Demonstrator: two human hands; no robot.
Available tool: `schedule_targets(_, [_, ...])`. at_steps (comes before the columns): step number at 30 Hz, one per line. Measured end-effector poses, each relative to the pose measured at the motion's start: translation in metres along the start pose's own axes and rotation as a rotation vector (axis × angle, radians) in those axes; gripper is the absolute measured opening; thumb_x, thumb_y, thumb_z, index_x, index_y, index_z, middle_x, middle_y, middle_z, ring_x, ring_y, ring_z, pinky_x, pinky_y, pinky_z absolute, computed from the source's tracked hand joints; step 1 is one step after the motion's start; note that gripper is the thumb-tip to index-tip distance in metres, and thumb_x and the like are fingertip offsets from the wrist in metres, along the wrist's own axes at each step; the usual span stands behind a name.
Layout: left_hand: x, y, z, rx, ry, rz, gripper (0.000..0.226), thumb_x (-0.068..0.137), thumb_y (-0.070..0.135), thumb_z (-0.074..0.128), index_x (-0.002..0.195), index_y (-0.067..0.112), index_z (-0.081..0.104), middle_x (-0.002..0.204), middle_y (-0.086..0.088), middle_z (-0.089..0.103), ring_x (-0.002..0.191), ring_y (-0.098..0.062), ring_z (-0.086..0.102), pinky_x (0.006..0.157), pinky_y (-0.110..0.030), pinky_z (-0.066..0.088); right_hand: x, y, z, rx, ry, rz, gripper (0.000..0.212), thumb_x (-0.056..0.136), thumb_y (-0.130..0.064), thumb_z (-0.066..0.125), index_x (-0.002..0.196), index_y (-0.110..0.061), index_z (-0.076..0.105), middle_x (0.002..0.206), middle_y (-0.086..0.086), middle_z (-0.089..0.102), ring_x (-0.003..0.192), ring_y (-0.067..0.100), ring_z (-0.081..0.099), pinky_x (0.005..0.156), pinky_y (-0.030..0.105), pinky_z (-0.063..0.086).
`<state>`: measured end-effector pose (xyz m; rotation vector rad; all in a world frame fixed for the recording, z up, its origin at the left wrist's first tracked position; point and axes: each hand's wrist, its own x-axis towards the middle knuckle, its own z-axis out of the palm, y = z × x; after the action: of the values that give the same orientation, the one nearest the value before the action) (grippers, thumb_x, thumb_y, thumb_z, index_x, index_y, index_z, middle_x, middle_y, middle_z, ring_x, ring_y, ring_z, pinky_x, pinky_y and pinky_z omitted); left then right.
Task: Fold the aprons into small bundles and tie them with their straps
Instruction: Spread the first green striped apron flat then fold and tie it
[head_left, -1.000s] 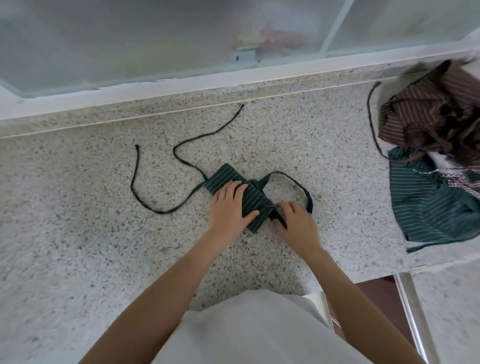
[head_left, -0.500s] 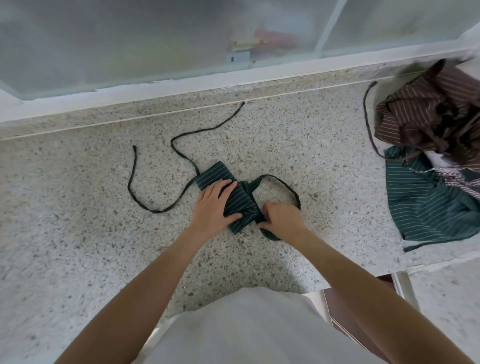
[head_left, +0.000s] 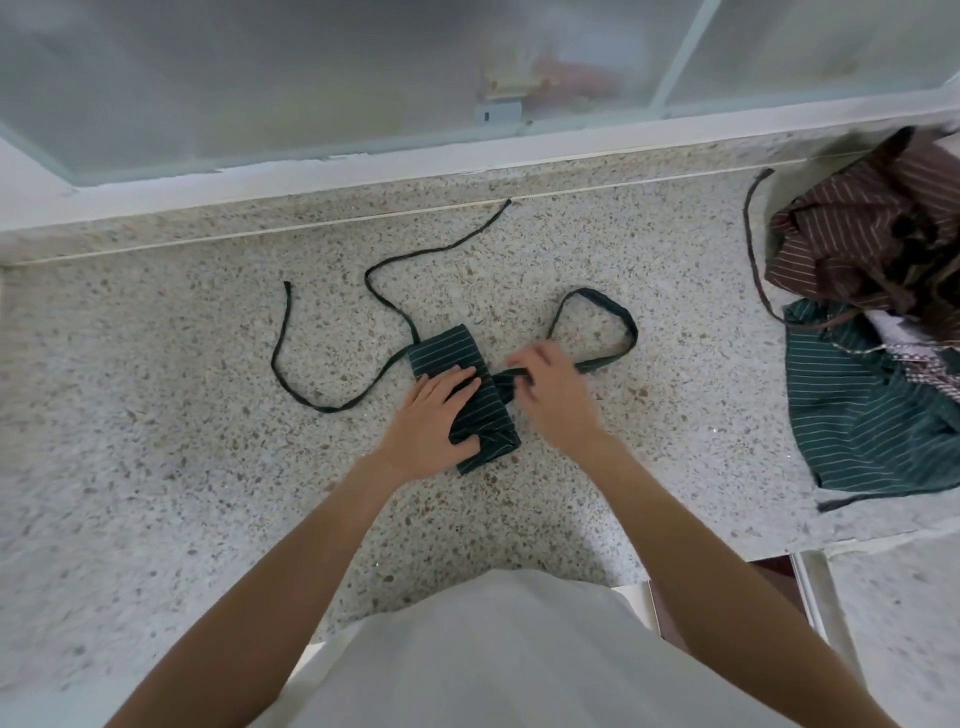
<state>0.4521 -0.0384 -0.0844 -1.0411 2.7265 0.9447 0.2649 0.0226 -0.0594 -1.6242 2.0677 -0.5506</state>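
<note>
A dark green striped apron (head_left: 451, 350), folded into a small narrow bundle, lies on the speckled counter (head_left: 156, 441). My left hand (head_left: 428, 418) presses flat on the bundle, thumb at its near end. My right hand (head_left: 556, 397) pinches the neck strap loop (head_left: 618, 317) just right of the bundle; its fingers are blurred. Two long waist ties trail off to the left: one tie (head_left: 283, 358) curves in a U, the other tie (head_left: 415, 254) runs back toward the wall.
At the right edge of the counter is a heap of unfolded aprons: a brown striped apron (head_left: 872, 234) on top and a green striped apron (head_left: 867, 415) below. A frosted window (head_left: 311, 78) runs along the back. The counter's front edge drops off at lower right.
My right hand has taken up the neck strap beside the bundle and lifted it, so the loop now spreads farther right and back. My left hand stays pressed on the bundle.
</note>
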Motion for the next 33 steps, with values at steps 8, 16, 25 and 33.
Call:
schedule_targets(8, [-0.008,0.007,0.007,-0.529,0.295,-0.557,0.055,0.085,0.026,0.066,0.134,0.028,0.041,0.127,-0.007,0.043,0.100,-0.022,0.058,0.087,-0.037,0.051,-0.008,-0.005,0.040,-0.179,-0.177,0.017,0.047,0.085,-0.042,0.062,0.126,-0.023,0.048,0.125,0.004,0.048,0.111,0.025,0.045,0.094,0.033,0.040])
schedule_targets(16, [0.006,0.015,0.003,-0.790,0.242,-0.510,0.083,0.069,-0.001,0.074,0.138,0.026,0.036,0.133,0.000,0.049,0.118,-0.016,0.050,0.094,-0.032,0.047,0.004,0.002,0.031,-0.263,-0.208,-0.052,0.075,0.074,-0.050,0.071,0.138,-0.029,0.039,0.140,0.012,0.038,0.129,0.033,0.032,0.103,0.045,0.026])
schedule_targets(25, [-0.004,0.020,-0.010,-0.173,0.332,-0.304,0.086,0.078,0.015,0.074,0.147,0.024,0.025,0.112,-0.011,0.054,0.102,-0.025,0.051,0.085,-0.035,0.045,0.004,-0.011,0.015,-0.501,0.051,-0.237,0.084,0.069,-0.037,0.079,0.141,-0.021,0.038,0.094,0.008,0.062,0.092,0.031,0.053,0.092,0.044,0.038])
schedule_targets(33, [-0.017,0.017,0.007,0.092,0.416,-0.226,0.053,0.063,0.026,0.081,0.113,0.021,0.064,0.110,-0.008,0.054,0.103,-0.027,0.053,0.086,-0.040,0.047,-0.024,-0.003,0.024,-0.511,0.048,-0.122,0.074,0.064,-0.047,0.079,0.129,-0.027,0.050,0.095,0.009,0.058,0.094,0.032,0.051,0.091,0.045,0.037])
